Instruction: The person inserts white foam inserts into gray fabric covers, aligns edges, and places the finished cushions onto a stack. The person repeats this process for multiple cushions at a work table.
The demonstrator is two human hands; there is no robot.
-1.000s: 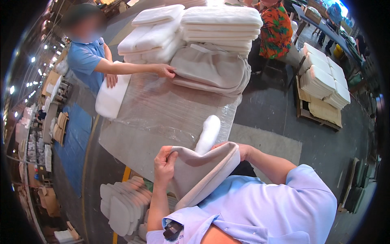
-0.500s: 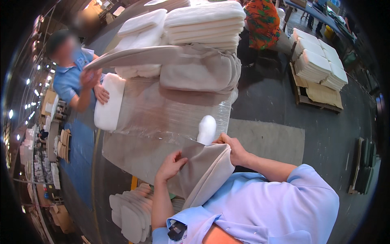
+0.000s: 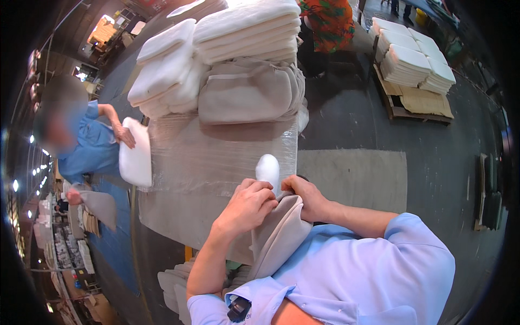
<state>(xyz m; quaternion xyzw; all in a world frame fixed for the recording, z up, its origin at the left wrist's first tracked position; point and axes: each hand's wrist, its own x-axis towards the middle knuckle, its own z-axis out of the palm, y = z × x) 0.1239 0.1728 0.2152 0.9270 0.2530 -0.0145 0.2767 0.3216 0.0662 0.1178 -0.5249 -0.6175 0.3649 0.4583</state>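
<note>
A grey fabric cover hangs at the table's near edge against my front, its folded edge gathered upward. My left hand has its fingers bent and pinching the top edge of the cover. Close beside it, my right hand grips the same edge from the right, its fingertips partly hidden. Just beyond both hands a white rounded piece sticks up; its lower part is hidden behind the hands and cover. I cannot tell whether it reaches inside the cover.
The plastic-wrapped table bears folded grey covers and a stack of white pads. At left a co-worker holds a white pad and a grey cover. More grey pieces lie below; a pallet stands right.
My left hand has moved up and right to the cover's top edge, beside my right hand. The co-worker has swung a grey cover off the table and down to the left, lifting the white pad.
</note>
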